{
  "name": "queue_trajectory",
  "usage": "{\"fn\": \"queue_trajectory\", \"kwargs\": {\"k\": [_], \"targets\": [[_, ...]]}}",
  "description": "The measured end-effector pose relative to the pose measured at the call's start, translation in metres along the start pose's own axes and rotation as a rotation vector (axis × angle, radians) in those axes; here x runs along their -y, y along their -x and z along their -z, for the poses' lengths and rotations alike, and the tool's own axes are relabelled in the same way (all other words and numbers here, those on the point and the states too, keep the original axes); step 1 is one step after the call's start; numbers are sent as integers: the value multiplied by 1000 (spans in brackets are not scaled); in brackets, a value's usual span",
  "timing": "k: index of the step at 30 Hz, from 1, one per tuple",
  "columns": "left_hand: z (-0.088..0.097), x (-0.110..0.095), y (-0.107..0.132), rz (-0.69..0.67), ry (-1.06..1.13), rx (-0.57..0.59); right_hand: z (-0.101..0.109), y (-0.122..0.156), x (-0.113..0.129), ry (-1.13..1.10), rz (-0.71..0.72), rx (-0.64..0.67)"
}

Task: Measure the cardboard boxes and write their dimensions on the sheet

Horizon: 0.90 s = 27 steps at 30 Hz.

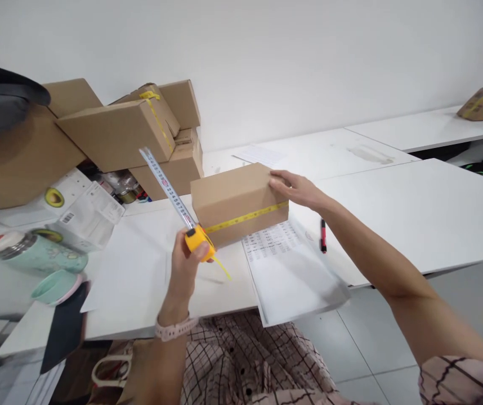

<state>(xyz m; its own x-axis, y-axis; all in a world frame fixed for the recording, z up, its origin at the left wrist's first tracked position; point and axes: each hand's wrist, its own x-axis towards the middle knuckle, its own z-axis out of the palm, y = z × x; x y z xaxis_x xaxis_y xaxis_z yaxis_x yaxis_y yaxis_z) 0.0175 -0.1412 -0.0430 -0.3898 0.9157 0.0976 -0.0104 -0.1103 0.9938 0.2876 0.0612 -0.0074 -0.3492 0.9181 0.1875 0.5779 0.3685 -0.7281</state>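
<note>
Head view: a white desk [393,208] is set before a wall [292,67], with cartons [115,132] stacked at 10 o'clock. Centrally, a cardboard box [241,199] is touched near its 2 o'clock corner by the right grip [298,188], fingers [284,175] apart. At 8 o'clock, the left grip [183,264] is clamped on a tape measure [198,242], blade [168,187] tilted toward 11 o'clock.

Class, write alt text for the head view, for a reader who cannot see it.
A person's left hand holds a yellow tape measure with its blade extended, while the right hand touches a yellow-taped cardboard box. Printed sheets and a red-and-black marker lie on the white desk.
</note>
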Motion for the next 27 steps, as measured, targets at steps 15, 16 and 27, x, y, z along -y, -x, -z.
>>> {"fn": "queue_trajectory", "kwargs": {"k": [15,16,27], "targets": [[-50,-24,-16,-24,-33,340,-9,-79,54,279,254,-137],[-56,-16,-11,24,-6,395,-12,-83,56,279,230,-152],[-73,34,11,258,166,525,-30,-90,62,322,198,-283]]}}
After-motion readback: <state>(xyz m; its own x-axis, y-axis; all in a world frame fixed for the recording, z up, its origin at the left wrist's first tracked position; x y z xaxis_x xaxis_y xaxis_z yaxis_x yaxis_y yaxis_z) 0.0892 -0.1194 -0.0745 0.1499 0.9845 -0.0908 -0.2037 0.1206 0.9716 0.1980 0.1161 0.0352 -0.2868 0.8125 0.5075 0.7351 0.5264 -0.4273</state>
